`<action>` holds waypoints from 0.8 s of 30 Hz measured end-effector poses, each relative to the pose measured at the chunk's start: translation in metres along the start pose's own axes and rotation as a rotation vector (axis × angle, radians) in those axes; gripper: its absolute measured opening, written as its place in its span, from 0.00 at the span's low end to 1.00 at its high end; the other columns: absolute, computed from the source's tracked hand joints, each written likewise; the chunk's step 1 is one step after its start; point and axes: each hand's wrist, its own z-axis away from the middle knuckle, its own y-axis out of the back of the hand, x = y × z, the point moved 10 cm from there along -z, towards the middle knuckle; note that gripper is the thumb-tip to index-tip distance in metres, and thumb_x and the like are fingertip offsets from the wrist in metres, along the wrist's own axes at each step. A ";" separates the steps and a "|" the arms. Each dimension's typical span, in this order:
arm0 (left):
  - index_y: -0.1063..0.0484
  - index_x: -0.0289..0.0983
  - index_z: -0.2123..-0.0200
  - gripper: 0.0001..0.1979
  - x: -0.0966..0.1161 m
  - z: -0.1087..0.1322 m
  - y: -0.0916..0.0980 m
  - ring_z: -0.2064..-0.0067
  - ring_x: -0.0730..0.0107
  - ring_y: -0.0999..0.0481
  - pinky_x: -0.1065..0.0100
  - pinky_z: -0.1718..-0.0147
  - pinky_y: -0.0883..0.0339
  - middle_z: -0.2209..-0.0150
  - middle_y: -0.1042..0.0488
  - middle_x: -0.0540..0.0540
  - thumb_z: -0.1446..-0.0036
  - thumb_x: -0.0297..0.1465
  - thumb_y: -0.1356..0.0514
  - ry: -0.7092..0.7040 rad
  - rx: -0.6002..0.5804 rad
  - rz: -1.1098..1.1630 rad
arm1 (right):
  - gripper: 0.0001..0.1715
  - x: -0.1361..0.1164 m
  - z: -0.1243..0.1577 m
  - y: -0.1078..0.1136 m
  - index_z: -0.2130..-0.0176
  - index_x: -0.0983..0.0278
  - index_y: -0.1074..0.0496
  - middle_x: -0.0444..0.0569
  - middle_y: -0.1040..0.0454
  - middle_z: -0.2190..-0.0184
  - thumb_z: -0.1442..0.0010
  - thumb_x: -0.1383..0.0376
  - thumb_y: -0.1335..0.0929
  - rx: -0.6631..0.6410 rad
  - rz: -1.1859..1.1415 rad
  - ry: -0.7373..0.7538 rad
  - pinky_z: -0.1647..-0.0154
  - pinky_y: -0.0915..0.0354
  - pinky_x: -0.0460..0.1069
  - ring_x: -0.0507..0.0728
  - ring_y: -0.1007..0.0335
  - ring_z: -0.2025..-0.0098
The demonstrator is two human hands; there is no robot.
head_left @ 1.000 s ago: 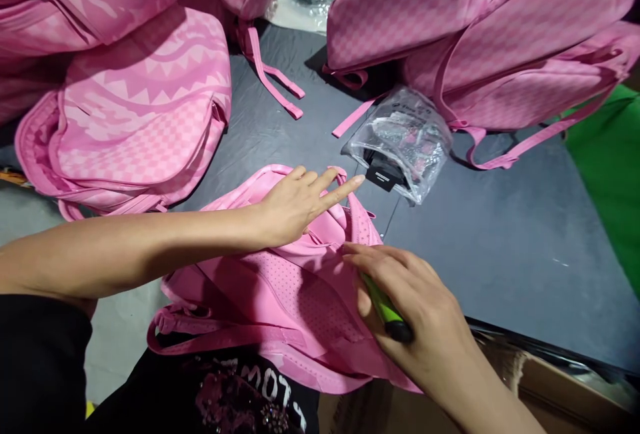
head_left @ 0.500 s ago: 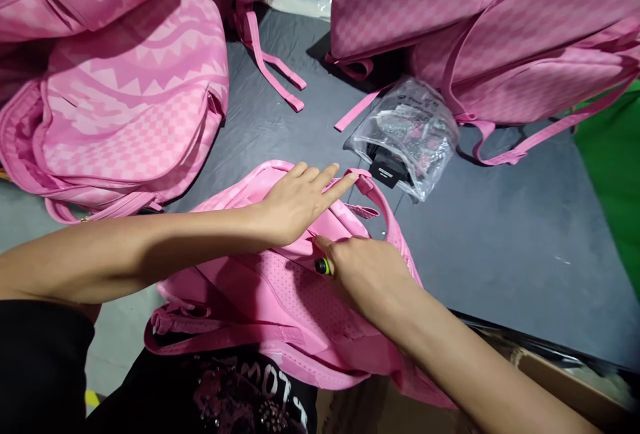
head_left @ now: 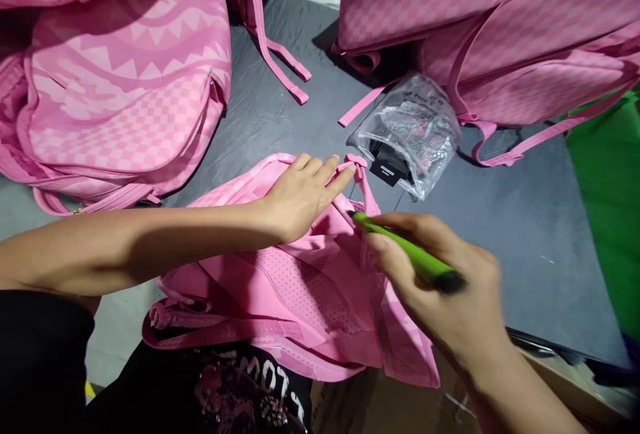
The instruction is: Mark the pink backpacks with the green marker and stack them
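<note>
A pink backpack (head_left: 295,294) lies back-side up at the near edge of the dark table (head_left: 500,221), its mesh panel facing me. My left hand (head_left: 305,193) rests flat on its upper part, fingers stretched out toward the top handle. My right hand (head_left: 450,294) is closed around a green pen-like tool (head_left: 410,255) with a black end. The tool's tip points at the backpack fabric just below my left fingers.
Several more pink backpacks are piled at the back left (head_left: 125,87) and back right (head_left: 500,21), straps trailing onto the table. A clear plastic bag (head_left: 407,134) with small items and a black tag lies beyond the backpack. Green fabric (head_left: 607,201) is at the right.
My right hand has drawn back to the right and turned, so the green tool now shows at full length with its tip on the fabric. My left hand has stayed on the backpack.
</note>
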 end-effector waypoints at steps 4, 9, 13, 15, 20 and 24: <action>0.56 0.30 0.28 0.39 -0.005 0.002 0.002 0.39 0.47 0.37 0.54 0.41 0.46 0.29 0.48 0.33 0.36 0.34 0.43 0.055 0.017 -0.029 | 0.12 0.012 -0.011 -0.055 0.60 0.61 0.22 0.44 0.19 0.68 0.36 0.58 0.32 -0.297 -0.256 -0.089 0.70 0.35 0.46 0.53 0.26 0.71; 0.53 0.29 0.29 0.39 -0.005 0.006 0.006 0.39 0.48 0.36 0.55 0.42 0.45 0.30 0.45 0.34 0.38 0.32 0.41 0.037 0.083 -0.015 | 0.10 -0.007 -0.012 -0.071 0.63 0.63 0.22 0.47 0.20 0.70 0.37 0.64 0.34 -0.407 0.079 0.009 0.69 0.41 0.47 0.53 0.28 0.71; 0.50 0.30 0.29 0.38 -0.006 0.008 0.007 0.41 0.47 0.33 0.53 0.43 0.43 0.31 0.43 0.33 0.39 0.31 0.40 0.032 0.120 -0.015 | 0.09 -0.012 -0.014 -0.065 0.67 0.63 0.23 0.45 0.21 0.72 0.37 0.65 0.33 -0.412 0.061 -0.025 0.70 0.43 0.46 0.51 0.30 0.73; 0.48 0.30 0.30 0.38 -0.005 0.008 0.007 0.40 0.47 0.34 0.53 0.43 0.43 0.31 0.42 0.33 0.40 0.31 0.39 0.024 0.129 -0.008 | 0.10 -0.008 -0.018 -0.049 0.66 0.62 0.22 0.44 0.21 0.71 0.36 0.61 0.32 -0.355 -0.062 -0.030 0.68 0.39 0.46 0.51 0.28 0.71; 0.46 0.33 0.30 0.42 -0.003 0.008 0.006 0.40 0.48 0.34 0.53 0.43 0.43 0.31 0.41 0.35 0.44 0.32 0.33 0.008 0.135 -0.006 | 0.17 0.066 -0.033 0.029 0.58 0.63 0.24 0.53 0.22 0.57 0.30 0.65 0.41 0.223 0.173 -0.065 0.48 0.35 0.55 0.60 0.27 0.52; 0.43 0.35 0.32 0.41 -0.004 0.005 0.003 0.41 0.47 0.32 0.52 0.44 0.42 0.31 0.41 0.34 0.46 0.32 0.31 0.021 0.134 -0.010 | 0.19 0.174 -0.064 -0.017 0.51 0.65 0.27 0.56 0.24 0.50 0.40 0.75 0.36 -0.057 0.557 -0.243 0.51 0.35 0.53 0.62 0.30 0.49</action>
